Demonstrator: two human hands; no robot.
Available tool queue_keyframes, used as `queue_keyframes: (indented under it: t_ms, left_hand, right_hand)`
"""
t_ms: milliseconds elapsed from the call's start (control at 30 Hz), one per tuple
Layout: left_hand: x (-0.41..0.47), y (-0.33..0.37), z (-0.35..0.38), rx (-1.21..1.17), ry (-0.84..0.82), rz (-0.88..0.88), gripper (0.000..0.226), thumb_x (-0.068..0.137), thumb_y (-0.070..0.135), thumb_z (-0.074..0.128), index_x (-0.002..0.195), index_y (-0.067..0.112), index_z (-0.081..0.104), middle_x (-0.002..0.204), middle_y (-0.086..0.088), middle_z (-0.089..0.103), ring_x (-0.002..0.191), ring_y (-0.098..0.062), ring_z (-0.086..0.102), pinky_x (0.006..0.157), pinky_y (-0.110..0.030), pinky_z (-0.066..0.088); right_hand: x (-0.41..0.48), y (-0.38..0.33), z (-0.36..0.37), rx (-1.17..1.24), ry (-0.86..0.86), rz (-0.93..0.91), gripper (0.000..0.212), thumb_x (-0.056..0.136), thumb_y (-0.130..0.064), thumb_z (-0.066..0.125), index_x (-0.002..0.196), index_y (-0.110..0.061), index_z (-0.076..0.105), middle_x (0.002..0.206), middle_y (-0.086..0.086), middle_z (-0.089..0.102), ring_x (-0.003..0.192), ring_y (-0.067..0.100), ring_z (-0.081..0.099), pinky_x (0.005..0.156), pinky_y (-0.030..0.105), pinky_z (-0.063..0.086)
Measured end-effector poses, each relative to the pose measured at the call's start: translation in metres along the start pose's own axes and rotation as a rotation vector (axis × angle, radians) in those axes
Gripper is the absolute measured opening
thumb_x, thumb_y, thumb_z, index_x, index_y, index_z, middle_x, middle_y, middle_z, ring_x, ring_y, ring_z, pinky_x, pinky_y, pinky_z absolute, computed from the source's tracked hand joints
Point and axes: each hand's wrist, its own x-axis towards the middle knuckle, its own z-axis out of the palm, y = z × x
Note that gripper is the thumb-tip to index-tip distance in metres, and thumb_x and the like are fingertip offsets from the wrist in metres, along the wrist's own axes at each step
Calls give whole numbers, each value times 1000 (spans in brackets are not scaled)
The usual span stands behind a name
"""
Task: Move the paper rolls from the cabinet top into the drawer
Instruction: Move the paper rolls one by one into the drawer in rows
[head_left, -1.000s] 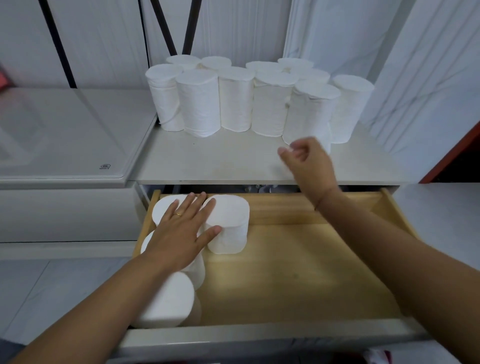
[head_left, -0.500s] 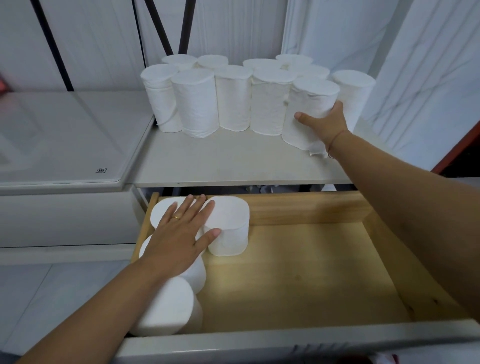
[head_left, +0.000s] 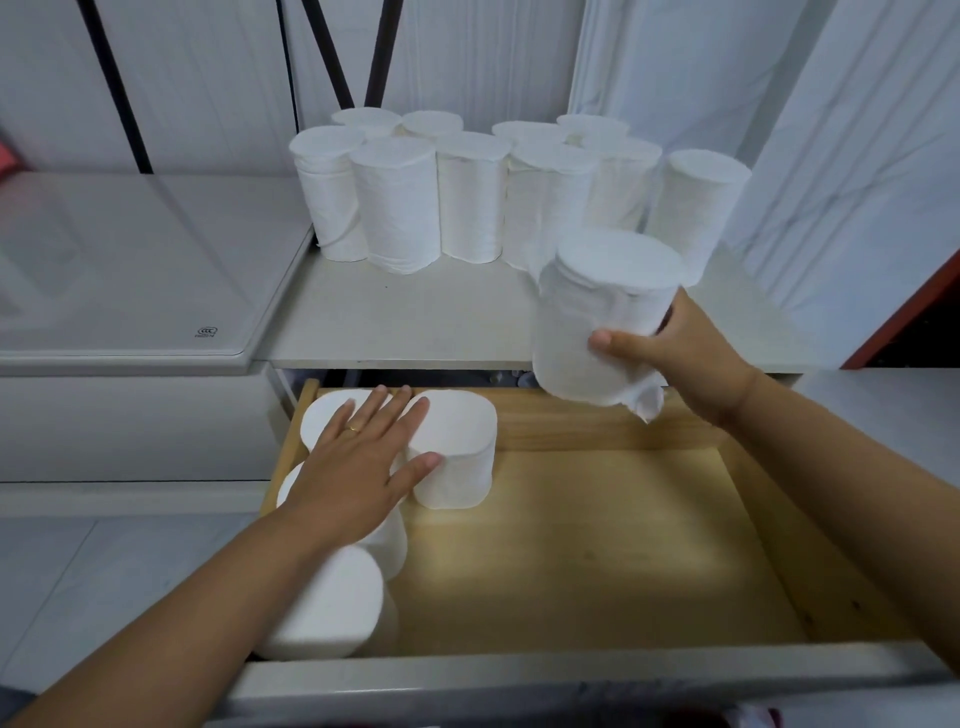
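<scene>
- We see the cabinet top (head_left: 415, 322), a pale surface; its front edge runs just above the open drawer (head_left: 597, 545).
- The drawer is pulled out toward us; its wooden floor is bare across the middle and the right side.
- We count about ten paper rolls (head_left: 395, 208) standing upright in a tight cluster along the back edge of the cabinet top, touching one another.
- Four rolls in the drawer (head_left: 457, 452) stand upright in its left part: two side by side at the back left corner, and two more along the left wall toward the front left corner.
- Our right hand (head_left: 685, 358) grips one held roll (head_left: 602, 317) around its lower side, thumb across the front. The roll is tilted, clear of any surface, over the front edge of the cabinet top and the back edge of the drawer. A loose paper end hangs from its bottom.
- Our left hand (head_left: 358, 467) lies flat, fingers spread wide, holding nothing, palm down on the tops of the rolls at the back left corner of the drawer.
- A ring (head_left: 354, 429) sits on one finger of the left hand.
</scene>
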Motion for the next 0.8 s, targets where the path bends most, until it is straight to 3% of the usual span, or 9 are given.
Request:
queue_keyframes:
  t_ms: [133, 267, 433, 567, 633, 733, 800]
  left_hand:
    - [0, 0, -1, 3, -17, 0, 74, 80, 70, -1, 147, 38, -3, 151, 19, -12, 135, 1, -24, 112, -28, -14]
    - [0, 0, -2, 7, -24, -1, 74, 80, 70, 0, 146, 39, -4, 152, 18, -12, 136, 1, -23, 112, -28, -14]
    - [-1, 1, -2, -12, -25, 3, 73, 82, 69, 3, 148, 37, -1, 154, 17, -9, 136, 2, -23, 112, -27, -14]
    - [-1, 1, -3, -16, -29, 5, 73, 82, 69, 3, 147, 37, -2, 155, 16, -9, 135, 1, -24, 113, -28, -14]
    - [-1, 1, -2, -12, -24, 9, 72, 83, 68, 4, 148, 36, -1, 156, 15, -7, 136, 0, -23, 113, -29, -13]
    - [-2, 2, -3, -7, -27, 8, 72, 83, 67, 4, 148, 35, 0, 157, 13, -6, 137, -1, -22, 114, -30, -12]
    - [-2, 3, -4, 0, -31, 4, 73, 82, 67, 2, 148, 35, 0, 157, 13, -7, 138, -2, -21, 113, -29, -13]
  right_hand:
    - [-36, 8, -5, 71, -242, 94, 78, 65, -24, 83, 134, -24, 47, 127, 1, 63, 116, 19, 61, 89, 34, 54]
    - [-56, 42, 15, -35, -255, 226, 82, 58, -19, 85, 130, -26, 46, 119, -9, 64, 110, 7, 60, 88, 27, 55]
    - [-63, 75, 34, -270, -348, 250, 83, 66, -9, 85, 134, -24, 40, 124, -10, 56, 115, 5, 53, 93, 17, 49]
    - [-71, 85, 36, -253, -455, 327, 78, 69, -7, 81, 125, -41, 39, 123, -16, 54, 115, 1, 51, 88, 9, 45]
    - [-72, 83, 30, -165, -530, 419, 80, 69, -13, 82, 128, -42, 38, 125, -14, 55, 119, 5, 52, 93, 17, 49]
    - [-73, 72, 21, 55, -625, 738, 87, 57, -51, 84, 130, -39, 38, 133, 5, 53, 125, 30, 52, 101, 43, 47]
    - [-73, 69, 21, 165, -614, 866, 91, 50, -61, 82, 127, -33, 42, 135, 17, 48, 118, 37, 55, 99, 45, 49]
